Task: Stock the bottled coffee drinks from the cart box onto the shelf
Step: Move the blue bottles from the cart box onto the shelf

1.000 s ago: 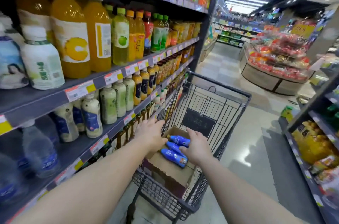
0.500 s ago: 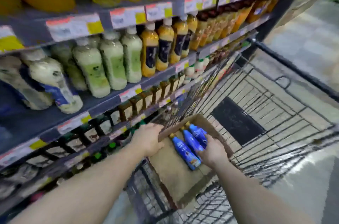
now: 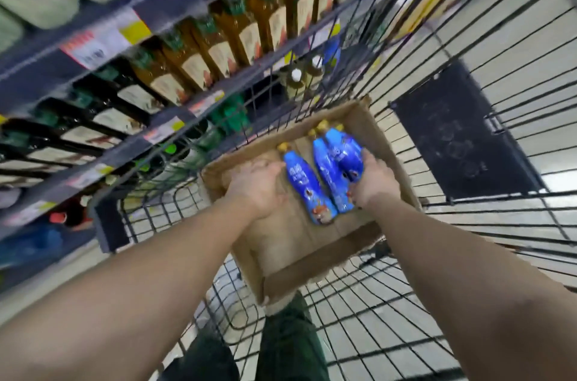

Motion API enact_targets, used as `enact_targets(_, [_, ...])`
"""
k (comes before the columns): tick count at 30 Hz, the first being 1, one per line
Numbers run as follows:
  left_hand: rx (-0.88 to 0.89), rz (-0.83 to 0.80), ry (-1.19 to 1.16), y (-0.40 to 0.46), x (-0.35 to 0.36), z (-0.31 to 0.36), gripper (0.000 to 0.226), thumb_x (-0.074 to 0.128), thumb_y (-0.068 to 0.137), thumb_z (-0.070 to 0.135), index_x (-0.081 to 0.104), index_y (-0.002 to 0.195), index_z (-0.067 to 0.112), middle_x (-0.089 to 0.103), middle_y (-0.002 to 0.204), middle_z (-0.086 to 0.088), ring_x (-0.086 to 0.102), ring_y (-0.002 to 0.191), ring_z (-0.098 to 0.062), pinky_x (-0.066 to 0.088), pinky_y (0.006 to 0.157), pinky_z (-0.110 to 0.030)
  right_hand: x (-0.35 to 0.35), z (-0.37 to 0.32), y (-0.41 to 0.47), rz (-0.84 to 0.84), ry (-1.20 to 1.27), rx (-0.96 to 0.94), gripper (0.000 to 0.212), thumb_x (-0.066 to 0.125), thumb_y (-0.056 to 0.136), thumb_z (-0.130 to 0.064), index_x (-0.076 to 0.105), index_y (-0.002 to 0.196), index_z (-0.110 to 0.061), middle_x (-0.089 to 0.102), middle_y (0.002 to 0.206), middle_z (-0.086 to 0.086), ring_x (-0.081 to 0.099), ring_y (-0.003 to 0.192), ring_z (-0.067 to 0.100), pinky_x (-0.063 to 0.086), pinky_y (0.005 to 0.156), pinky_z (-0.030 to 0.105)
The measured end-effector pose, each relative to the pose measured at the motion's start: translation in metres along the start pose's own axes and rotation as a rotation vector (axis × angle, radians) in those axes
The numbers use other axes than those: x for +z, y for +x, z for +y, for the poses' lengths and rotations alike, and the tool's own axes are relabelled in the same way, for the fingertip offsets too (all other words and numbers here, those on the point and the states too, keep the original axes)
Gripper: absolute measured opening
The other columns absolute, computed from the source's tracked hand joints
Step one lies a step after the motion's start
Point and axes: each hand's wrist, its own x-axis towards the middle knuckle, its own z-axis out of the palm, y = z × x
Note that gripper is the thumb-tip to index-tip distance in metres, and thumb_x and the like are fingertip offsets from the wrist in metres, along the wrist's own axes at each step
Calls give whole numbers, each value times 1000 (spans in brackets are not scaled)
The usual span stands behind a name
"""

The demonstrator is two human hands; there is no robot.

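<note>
A wire cart [image 3: 437,255] carries an open cardboard box [image 3: 290,243] holding three blue bottles [image 3: 307,183].

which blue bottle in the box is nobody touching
The leftmost blue bottle, lying alone; the right hand grips the other two bottles.

Three blue bottles [image 3: 309,183] lie in one cardboard box [image 3: 290,252], which sits in one wire cart [image 3: 468,302]. Two hands reach into the box, the left hand [image 3: 256,187] and the right hand [image 3: 371,180]. The bottles crowding the shelf [image 3: 93,74] are too blurred to count.
</note>
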Motion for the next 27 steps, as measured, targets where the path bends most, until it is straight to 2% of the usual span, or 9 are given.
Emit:
enact_targets(5, [-43,-89,-121,12,25,5,75,63,86,49,32,149,24,38,151,-11,33,141,-27,30,114,-32,15,9,24,54,-138,-4,84,68,82,-34,20,150,-18,42,140,11,42,129,32,40,100,45])
enact_targets(8, [-90,-127,-264,9,31,11,74,64,87,47,33,149,21,42,150,-9,40,138,-25,32,110,-27,13,13,31,9,-108,3,76,72,80,-36,33,140,-14,50,133,15,49,124,34,42,98,43])
enact_targets(12, [-198,-160,-617,4,31,22,71,69,86,41,41,145,15,49,145,-10,51,128,-21,38,100,-22,15,11,18,-145,297,62,58,79,73,-33,55,119,-9,65,112,9,63,104,26,50,85,31])
enact_targets(15, [-320,-200,-915,-4,36,27,64,70,83,45,50,136,15,56,130,-2,56,119,-20,42,96,-28,31,1,-14,-371,737,-26,54,80,75,-8,53,121,-6,64,103,6,61,90,19,53,75,25])
enact_targets(18, [-416,-239,-1240,-13,54,19,23,73,83,30,65,102,19,69,109,-1,68,81,-8,54,68,-22,38,-9,-35,-715,918,-58,53,69,80,8,52,127,-11,61,106,3,61,91,13,55,81,28])
enact_targets(19, [-475,-211,-1299,-16,61,11,17,75,82,21,66,97,17,71,102,-5,69,68,-6,55,60,-20,42,-8,-30,-738,905,-56,51,68,81,8,55,126,-10,61,112,7,60,96,13,52,88,29])
enact_targets(23, [-637,-186,-1297,-29,83,-25,41,79,75,11,66,114,7,73,96,-11,69,77,-23,57,76,-34,63,-2,-6,-390,547,-39,57,70,83,-10,48,136,-6,61,122,12,61,106,23,47,98,33])
enact_targets(25, [-627,-214,-1293,-29,87,-32,36,79,75,10,67,110,7,74,95,-12,70,80,-24,57,74,-33,73,-7,0,-307,325,-59,60,65,88,-21,41,142,-10,55,136,9,53,125,26,35,107,32])
enact_targets(27, [-589,-235,-1303,-25,88,-31,26,78,77,10,69,100,13,74,96,-9,71,81,-21,56,73,-30,84,-16,4,-248,226,-58,58,60,91,-26,37,143,-11,53,140,12,50,128,30,36,105,34])
